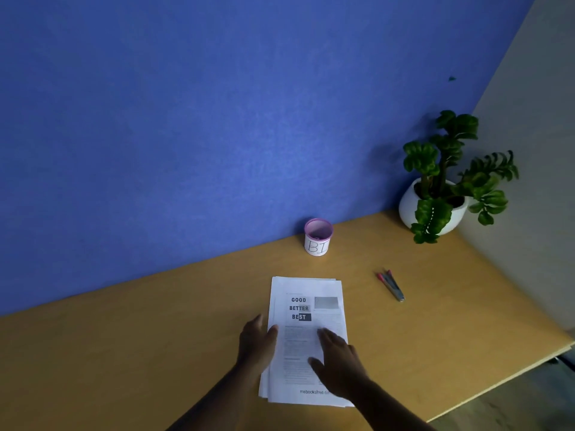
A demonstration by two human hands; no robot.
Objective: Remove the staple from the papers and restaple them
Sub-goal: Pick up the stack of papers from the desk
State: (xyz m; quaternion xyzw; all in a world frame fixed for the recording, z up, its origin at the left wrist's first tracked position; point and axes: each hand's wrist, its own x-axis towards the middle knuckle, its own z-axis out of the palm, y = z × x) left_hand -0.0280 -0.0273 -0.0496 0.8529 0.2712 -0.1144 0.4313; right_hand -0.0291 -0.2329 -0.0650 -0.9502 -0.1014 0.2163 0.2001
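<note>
Bare desk (155, 353) spreads left of the papers (308, 337), low centre. Left hand (256, 343) flat and open at their left edge; right hand (339, 362) spread open on top, gripping nothing.

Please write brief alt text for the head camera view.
Two hands, left hand and right hand, rest on a stack of papers on a wooden desk. Beyond sit a small cup, pens and a potted plant against a blue wall.

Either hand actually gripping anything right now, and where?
Nothing is gripped. The left hand rests open against the left edge of the paper stack; the right hand lies flat on its lower right.
</note>
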